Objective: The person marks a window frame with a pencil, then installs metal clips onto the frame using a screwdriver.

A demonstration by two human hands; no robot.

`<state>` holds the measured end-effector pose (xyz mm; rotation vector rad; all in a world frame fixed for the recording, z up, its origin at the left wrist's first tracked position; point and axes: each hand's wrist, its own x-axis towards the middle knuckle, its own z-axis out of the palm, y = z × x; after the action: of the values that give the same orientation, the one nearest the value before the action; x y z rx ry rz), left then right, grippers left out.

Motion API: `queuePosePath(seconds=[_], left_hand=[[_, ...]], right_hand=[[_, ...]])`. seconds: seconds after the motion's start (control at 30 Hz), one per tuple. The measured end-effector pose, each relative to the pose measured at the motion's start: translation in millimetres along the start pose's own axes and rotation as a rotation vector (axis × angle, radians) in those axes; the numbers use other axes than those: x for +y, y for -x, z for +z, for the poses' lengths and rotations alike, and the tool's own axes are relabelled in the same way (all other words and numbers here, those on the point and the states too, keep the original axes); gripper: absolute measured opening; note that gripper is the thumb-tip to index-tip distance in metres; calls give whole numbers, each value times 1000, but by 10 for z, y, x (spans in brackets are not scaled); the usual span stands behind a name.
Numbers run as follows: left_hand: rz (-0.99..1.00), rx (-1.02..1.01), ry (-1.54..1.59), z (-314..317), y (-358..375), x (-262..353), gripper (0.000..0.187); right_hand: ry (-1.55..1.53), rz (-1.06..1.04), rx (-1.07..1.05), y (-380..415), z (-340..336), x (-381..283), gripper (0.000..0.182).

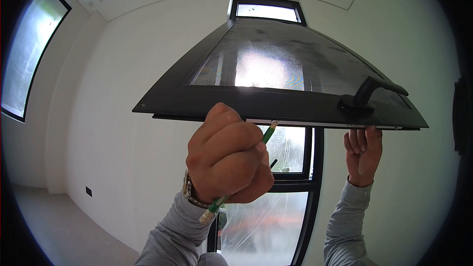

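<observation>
A dark-framed window sash [290,99] tilts out above my hands, with a black lever handle [365,96] near its right end. My left hand [227,160] is closed in a fist around a green pencil [269,133]. The pencil's pale pointed tip is up against a light strip [315,123] on the sash's near edge. Below the right end of that edge, my right hand [363,153] grips it from underneath, fingers curled and thumb raised. The sash hides part of the right fingertips.
Behind the sash stands a tall dark window frame [315,167] with film-covered glass [266,226]. Another window [30,54] is at far left. White walls [113,118] surround the spot, with a small black wall plate [88,191] low on the left.
</observation>
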<state>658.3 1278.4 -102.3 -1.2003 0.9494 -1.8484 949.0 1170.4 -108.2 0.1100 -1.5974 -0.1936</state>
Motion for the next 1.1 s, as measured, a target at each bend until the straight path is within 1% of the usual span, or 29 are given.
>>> queuePosePath(seconds=[0.03,0.17,0.27,0.33,0.4,0.47,0.5,0.57,0.6,0.63,0.73,0.97,1.1], left_hand=[[3,-29,1,-11,-2,1,18],[-19,-12,42,-25,-19,-14,18],[1,-51,18,-64,-33,0,18],[-96,-36,127,-85,-22,64,17],[-97,-23,118,-84,-80,40,16],[-94,-9,110,-105,-134,27,16],[-174,-43,154,-136,-154,29,16],[-252,-65,209,-349,-175,-79,16],[-342,-89,223,-484,-148,-171,16],[-431,-122,230,-515,-148,-173,16],[-477,-143,234,-538,-88,-190,17],[-544,-218,278,-595,-77,-243,19],[-506,-235,230,-534,-65,-251,20]], right_hand=[[-7,0,-8,-3,-8,1,36],[-11,14,10,-14,29,-7,36],[-24,7,0,-9,28,-3,35],[-29,5,1,39,-21,11,34],[-33,8,8,54,-24,18,33],[5,0,-45,58,-28,20,29],[5,-9,-47,54,-19,26,29],[12,26,-12,35,179,114,26],[-4,29,-26,19,274,221,21],[-4,30,-25,13,295,240,21],[-8,64,-19,74,336,290,16],[9,126,26,151,327,337,13],[-10,125,20,146,297,333,11]])
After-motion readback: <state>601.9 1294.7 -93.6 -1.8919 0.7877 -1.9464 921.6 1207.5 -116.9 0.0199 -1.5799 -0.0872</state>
